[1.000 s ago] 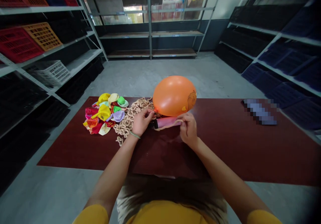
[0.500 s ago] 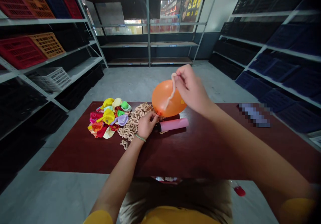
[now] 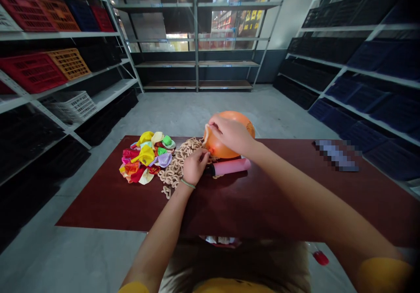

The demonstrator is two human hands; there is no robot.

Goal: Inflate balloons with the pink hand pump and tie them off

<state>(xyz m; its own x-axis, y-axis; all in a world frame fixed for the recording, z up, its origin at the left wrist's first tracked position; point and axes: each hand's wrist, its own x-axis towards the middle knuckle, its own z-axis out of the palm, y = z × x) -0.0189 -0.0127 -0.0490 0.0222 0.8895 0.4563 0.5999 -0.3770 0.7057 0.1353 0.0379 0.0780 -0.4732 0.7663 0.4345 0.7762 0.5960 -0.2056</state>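
Observation:
An inflated orange balloon point(image 3: 241, 124) hovers over the back of the table, its neck pinched in the closed fingers of my left hand point(image 3: 196, 166). My right hand point(image 3: 234, 133) is in front of the balloon, gripping a beige cord point(image 3: 206, 136) that runs down towards the neck; whether it wraps the neck I cannot tell. Under the balloon lies a pink hand pump point(image 3: 231, 166) with a dark end. Beside my left hand spreads a heap of curly beige cords point(image 3: 173, 164). Left of that is a pile of deflated balloons point(image 3: 144, 155) in many colours.
The dark red table point(image 3: 131, 210) holds a blurred flat item point(image 3: 337, 156) at its right. Shelves with crates point(image 3: 33, 72) stand on the left, more with dark crates point(image 3: 377, 82) on the right. A metal rack point(image 3: 197, 65) stands at the back.
My right hand has come down and to the left with the cord, close to my left hand. The balloon has tipped to the right. The view has shifted slightly.

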